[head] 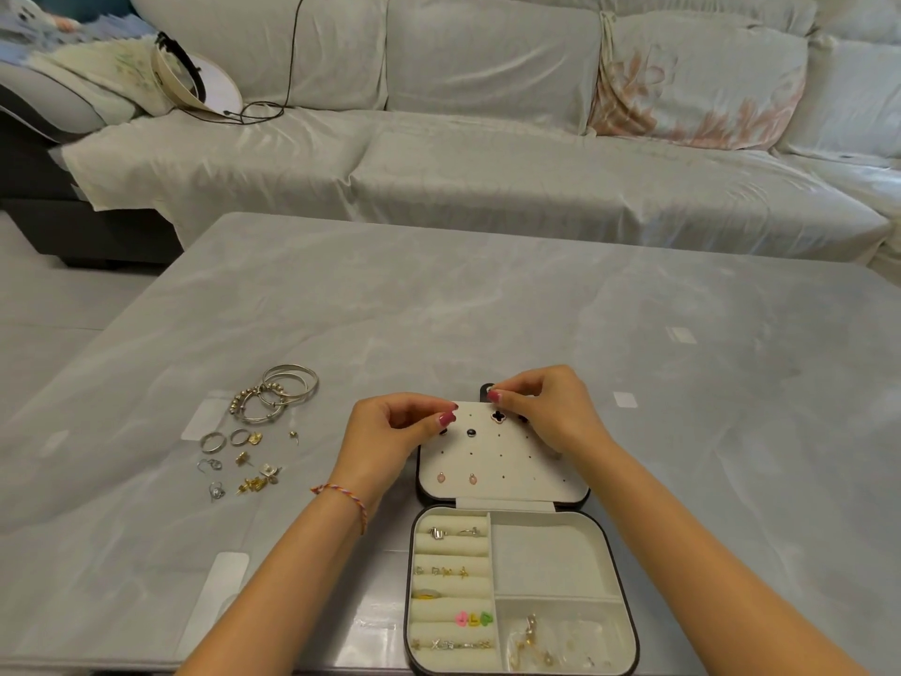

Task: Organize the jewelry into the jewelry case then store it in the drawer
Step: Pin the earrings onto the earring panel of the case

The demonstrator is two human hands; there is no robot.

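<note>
Up at the earring panel (507, 461), both hands pinched shut: left hand (390, 431) gripping its far edge, right hand (541, 407) pinching something tiny, unidentifiable.

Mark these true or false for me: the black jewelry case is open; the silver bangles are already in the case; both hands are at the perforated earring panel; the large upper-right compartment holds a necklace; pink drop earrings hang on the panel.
1. The black jewelry case with cream lining lies open. True.
2. The silver bangles are in the case. False: they lie on the grey table, left of it.
3. The left hand and right hand are at the cream perforated earring panel. True.
4. The large upper-right compartment holds a necklace. False: nothing shows in it.
5. Two pink drop earrings hang on the panel's bottom row. True.
</note>
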